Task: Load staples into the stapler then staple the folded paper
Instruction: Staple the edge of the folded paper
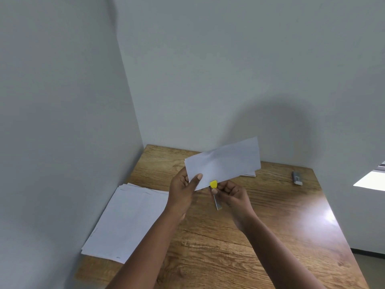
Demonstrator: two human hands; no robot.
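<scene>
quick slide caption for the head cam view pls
Left hand holds the folded paper while the right hand brings the yellow-tipped stapler to its lower edge above a wooden table.

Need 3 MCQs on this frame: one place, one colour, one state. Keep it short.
1. Where does the stack of paper sheets lie?
A. on the table's left side, by the wall
B. on the table's right edge
C. on the floor

2. What colour is the tip of the stapler next to the folded paper?
A. red
B. yellow
C. blue

3. How is the folded paper held?
A. flat on the table
B. pinched in the left hand, raised off the table
C. tucked under the stack

Key:
1 A, the stack lies beside the left wall.
2 B, a yellow tip shows above the right hand, which grips the stapler.
3 B, the left thumb lies across the paper's lower corner.
</scene>
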